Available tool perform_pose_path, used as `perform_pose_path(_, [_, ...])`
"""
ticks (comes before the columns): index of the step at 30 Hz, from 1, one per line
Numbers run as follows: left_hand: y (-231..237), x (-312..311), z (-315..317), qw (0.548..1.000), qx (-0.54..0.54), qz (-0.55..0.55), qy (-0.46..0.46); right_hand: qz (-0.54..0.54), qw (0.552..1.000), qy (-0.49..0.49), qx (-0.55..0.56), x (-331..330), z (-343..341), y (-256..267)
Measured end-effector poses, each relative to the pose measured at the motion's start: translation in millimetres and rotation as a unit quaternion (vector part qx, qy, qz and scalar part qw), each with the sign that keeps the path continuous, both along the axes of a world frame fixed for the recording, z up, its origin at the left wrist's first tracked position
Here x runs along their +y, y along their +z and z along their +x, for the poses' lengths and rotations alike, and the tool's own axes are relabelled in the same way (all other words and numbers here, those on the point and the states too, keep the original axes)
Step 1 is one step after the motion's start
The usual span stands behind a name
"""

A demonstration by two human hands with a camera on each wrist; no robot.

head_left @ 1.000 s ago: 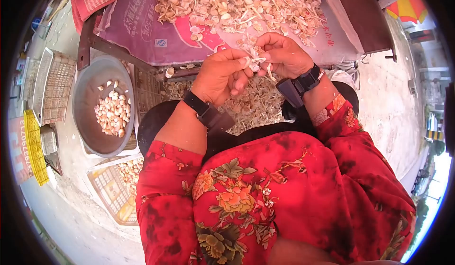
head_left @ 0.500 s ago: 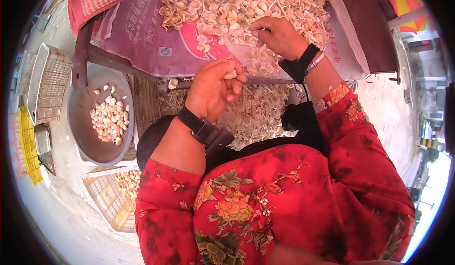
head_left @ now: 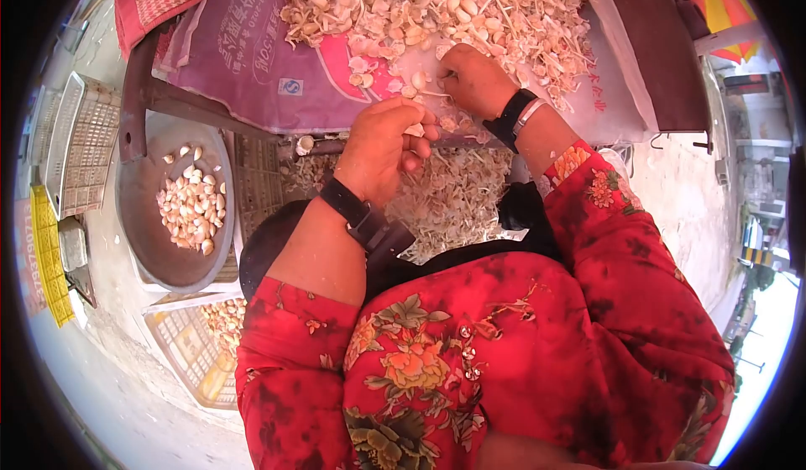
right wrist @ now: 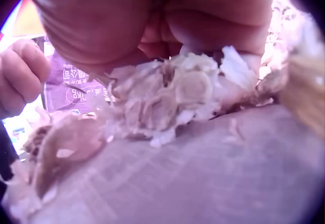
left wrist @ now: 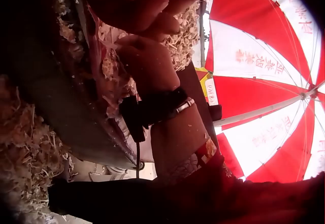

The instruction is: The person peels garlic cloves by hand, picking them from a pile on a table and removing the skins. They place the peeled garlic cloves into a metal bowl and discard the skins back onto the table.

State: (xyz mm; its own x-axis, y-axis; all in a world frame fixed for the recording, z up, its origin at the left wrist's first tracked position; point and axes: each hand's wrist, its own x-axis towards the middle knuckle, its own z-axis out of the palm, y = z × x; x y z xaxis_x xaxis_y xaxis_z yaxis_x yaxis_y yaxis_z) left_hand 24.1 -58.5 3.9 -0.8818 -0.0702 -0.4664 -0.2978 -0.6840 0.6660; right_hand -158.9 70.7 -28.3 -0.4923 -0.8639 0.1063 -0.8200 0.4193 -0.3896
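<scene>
My left hand (head_left: 378, 147) is raised at the table's front edge and holds a pale garlic clove (head_left: 415, 130) between thumb and curled fingers. To its right, my right hand (head_left: 477, 79) is lowered to the sack-covered table with fingers bent down. Close up in the right wrist view, its fingertips pinch a clump of papery garlic skins (right wrist: 167, 92) with a round root end. Loose cloves and dry stems form a large heap (head_left: 445, 8) just beyond both hands. In the left wrist view the left fingers (left wrist: 152, 10) overlap the right hand (left wrist: 147, 61).
A grey basin (head_left: 134, 218) of peeled-off cloves (head_left: 193, 205) stands at the left, with a plastic crate (head_left: 193, 344) of more cloves below it. Under the table edge lies a pile of skins (head_left: 453, 193). A checked red cloth (head_left: 164, 0) hangs at the back left.
The hands were together on a piece of garlic and have parted. The right hand went out over the heap, then came down closer on the sack. The left stayed near the edge.
</scene>
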Motion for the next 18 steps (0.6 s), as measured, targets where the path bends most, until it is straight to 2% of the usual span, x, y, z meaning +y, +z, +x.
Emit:
perform_pose_path(2, [-1.3,1.6,0.5,1.000,-0.003,-0.007,-0.001,-0.006,0.999,-0.020,-0.031,11.2,6.8,10.8])
perform_pose_path(5, [-8.4,3.3,0.6,1.000,-0.001,-0.013,0.000,-0.006,1.000,0.000,0.000,29.0,0.3,4.9])
perform_pose_path(6, [-11.9,4.1,0.3,1.000,-0.001,-0.016,-0.001,0.040,0.998,0.035,0.029,34.3,-5.2,7.8])
perform_pose_path(9, [-8.4,6.7,-0.3,1.000,-0.006,-0.026,-0.008,0.198,0.980,-0.028,0.008,26.6,2.4,46.8])
perform_pose_path(10, [-6.9,8.4,-1.4,0.999,-0.008,-0.030,-0.012,0.096,0.995,-0.004,0.006,24.3,1.8,49.7])
perform_pose_path(13, [-8.1,9.8,-5.6,0.999,-0.009,-0.021,-0.026,-0.026,0.999,0.013,0.022,-2.2,-3.2,45.2])
perform_pose_path(18, [-5.4,10.7,-7.7,0.999,-0.017,-0.024,-0.023,0.047,0.996,0.003,0.079,-54.1,-22.9,20.3])
